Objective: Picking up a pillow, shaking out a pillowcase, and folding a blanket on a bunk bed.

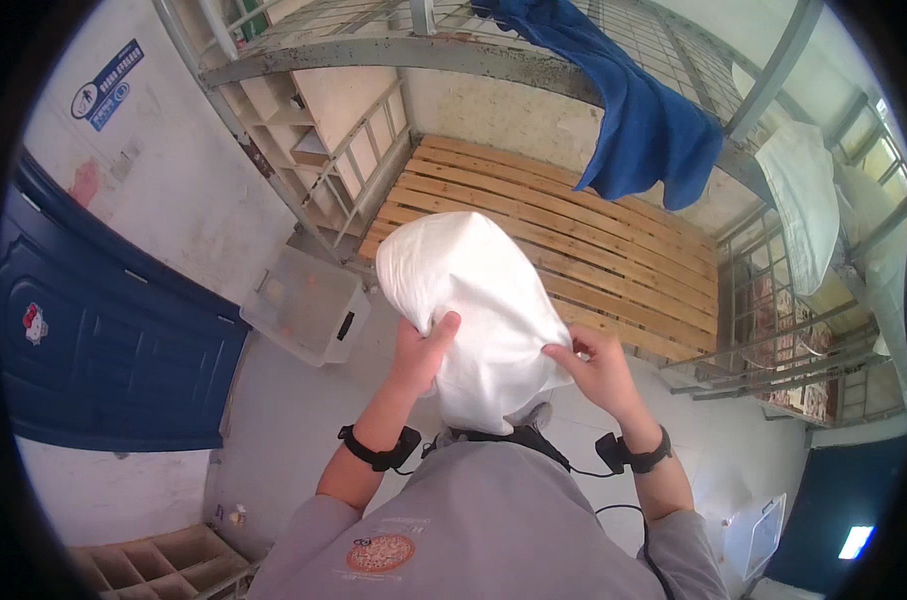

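Observation:
A white cloth (483, 300), perhaps a pillowcase or folded sheet, is held up in front of my waist. My left hand (422, 352) grips its left side, the thumb lying on top and the fingers hidden behind the fabric. At the right edge, my right hand (592, 364) pinches the cloth between thumb and fingers. The upper part of the cloth bulges out to a rounded fold, while the lower part hangs in creases towards my shirt. Whether anything is inside cannot be seen.
Beyond the cloth is a wooden slatted bunk (633, 262) under a metal upper frame (393, 60), from which a blue cloth (641, 127) hangs. Another white cloth (798, 202) drapes at right. A translucent storage box (303, 300) sits on the floor near a blue door (115, 322).

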The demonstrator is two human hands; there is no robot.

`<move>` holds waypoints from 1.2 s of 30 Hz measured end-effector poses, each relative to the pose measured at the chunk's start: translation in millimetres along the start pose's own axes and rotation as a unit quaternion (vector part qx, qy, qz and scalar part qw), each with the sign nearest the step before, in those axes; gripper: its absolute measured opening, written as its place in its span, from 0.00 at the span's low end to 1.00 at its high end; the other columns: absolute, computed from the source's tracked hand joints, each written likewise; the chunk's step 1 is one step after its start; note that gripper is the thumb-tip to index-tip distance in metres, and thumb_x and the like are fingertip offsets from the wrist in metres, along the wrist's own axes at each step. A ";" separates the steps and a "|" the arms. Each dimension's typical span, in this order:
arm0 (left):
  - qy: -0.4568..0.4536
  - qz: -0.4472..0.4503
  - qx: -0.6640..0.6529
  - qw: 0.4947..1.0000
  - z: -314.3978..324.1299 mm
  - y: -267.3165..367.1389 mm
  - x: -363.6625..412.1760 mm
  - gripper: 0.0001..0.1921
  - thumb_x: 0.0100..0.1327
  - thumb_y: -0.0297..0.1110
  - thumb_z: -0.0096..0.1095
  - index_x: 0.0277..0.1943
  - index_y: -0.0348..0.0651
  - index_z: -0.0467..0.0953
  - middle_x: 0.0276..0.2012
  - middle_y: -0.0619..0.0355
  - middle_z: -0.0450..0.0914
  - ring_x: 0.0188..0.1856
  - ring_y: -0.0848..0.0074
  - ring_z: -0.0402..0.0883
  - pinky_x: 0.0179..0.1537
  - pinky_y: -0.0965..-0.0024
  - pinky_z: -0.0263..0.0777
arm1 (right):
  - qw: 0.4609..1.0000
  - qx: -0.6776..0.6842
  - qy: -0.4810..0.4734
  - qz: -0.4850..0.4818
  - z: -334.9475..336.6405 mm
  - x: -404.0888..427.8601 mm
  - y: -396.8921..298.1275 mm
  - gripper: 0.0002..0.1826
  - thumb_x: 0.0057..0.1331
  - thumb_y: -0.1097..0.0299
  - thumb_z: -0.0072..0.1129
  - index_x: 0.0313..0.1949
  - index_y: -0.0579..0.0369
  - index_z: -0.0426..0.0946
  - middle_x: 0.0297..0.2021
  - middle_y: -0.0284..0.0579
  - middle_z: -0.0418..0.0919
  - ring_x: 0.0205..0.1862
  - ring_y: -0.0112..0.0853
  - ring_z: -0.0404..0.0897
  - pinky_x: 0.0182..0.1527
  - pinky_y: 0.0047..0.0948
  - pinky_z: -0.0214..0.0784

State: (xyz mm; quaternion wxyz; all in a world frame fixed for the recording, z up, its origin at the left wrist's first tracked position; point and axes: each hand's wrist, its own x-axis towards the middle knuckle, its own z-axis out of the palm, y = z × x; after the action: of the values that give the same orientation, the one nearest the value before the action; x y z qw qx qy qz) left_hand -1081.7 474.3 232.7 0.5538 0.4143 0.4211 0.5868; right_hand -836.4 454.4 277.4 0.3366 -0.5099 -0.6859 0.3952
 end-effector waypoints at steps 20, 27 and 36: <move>0.028 0.095 0.154 0.983 -10.7 -10.2 9.3 0.10 0.64 0.30 0.66 0.45 0.35 0.80 0.36 0.62 0.83 0.36 0.84 0.79 0.37 0.77 0.72 | 0.956 0.243 -0.080 0.142 -22.0 -15.0 10.6 0.29 0.58 0.61 0.72 0.54 0.62 0.71 0.47 0.41 0.77 0.49 0.25 0.74 0.52 0.24 0.69; 0.146 0.239 0.182 0.943 -46.8 -27.0 18.3 0.10 0.64 0.29 0.64 0.44 0.31 0.79 0.38 0.56 0.83 0.41 0.77 0.81 0.44 0.72 0.73 | 0.938 0.248 -0.175 0.169 -24.0 -20.2 5.0 0.29 0.60 0.52 0.69 0.51 0.62 0.74 0.46 0.37 0.77 0.48 0.25 0.74 0.50 0.24 0.69; 0.072 0.142 0.226 0.961 -80.2 -5.6 24.8 0.09 0.64 0.30 0.63 0.41 0.32 0.79 0.34 0.61 0.82 0.34 0.82 0.78 0.36 0.75 0.71 | 0.947 0.273 0.031 0.167 -69.5 -28.3 -5.5 0.16 0.69 0.59 0.58 0.40 0.61 0.81 0.33 0.32 0.82 0.34 0.17 0.75 0.35 0.18 0.66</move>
State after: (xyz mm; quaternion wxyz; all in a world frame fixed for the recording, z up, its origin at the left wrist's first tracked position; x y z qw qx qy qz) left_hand -1157.5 496.5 203.7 0.3253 0.5410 0.5182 0.5770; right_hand -771.5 440.0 312.7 0.4132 -0.5175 -0.4459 0.6021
